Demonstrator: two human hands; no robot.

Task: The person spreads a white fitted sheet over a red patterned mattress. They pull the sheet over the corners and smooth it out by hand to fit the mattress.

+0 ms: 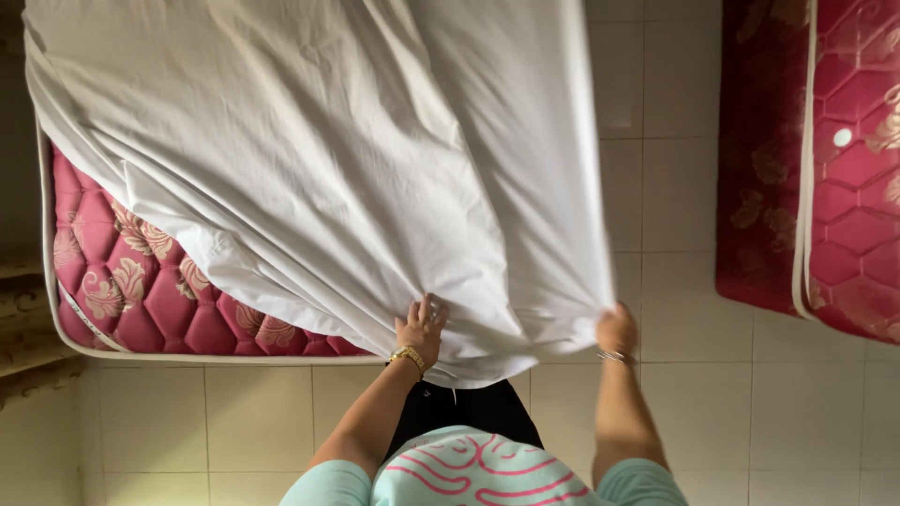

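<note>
Overhead, white sheet [328, 159] (both hands gripping).

A white bed sheet [328, 159] drapes across most of a pink quilted mattress [131, 290], blocking access from above. Only the mattress's lower-left corner lies bare. A strip of pale tiled floor [666, 187] runs open between this mattress's right edge and a second red mattress [816, 159] further right.
</note>
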